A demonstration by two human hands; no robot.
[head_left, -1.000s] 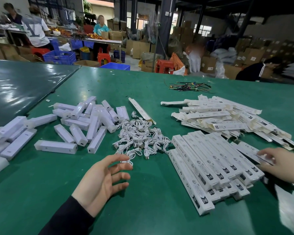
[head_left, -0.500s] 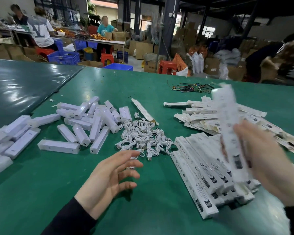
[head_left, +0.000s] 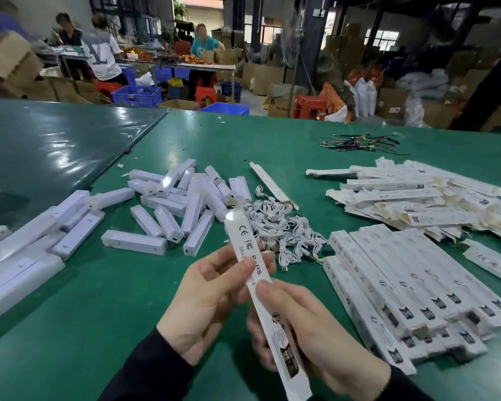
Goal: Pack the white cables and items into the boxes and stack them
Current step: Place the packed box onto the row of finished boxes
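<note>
Both hands hold one long, narrow white box (head_left: 245,244) over the green table (head_left: 104,287), its printed face up. My left hand (head_left: 211,299) pinches it near the upper half. Lower down, my right hand (head_left: 315,334) grips it, thumb on top. A tangle of white cables (head_left: 281,227) lies just beyond the box. White bar-shaped items (head_left: 168,209) are scattered to the left. A neat row of packed boxes (head_left: 402,290) lies to the right.
A loose pile of flat unfolded boxes (head_left: 411,198) covers the table's right rear. A bundle of dark wires (head_left: 359,141) lies further back. Longer white items (head_left: 26,250) lie at the left edge. People work at a far table (head_left: 185,65) among cartons and crates.
My right hand picked a box from the right side and brought it to the middle. My left hand rose from the table and took hold of the same box.
</note>
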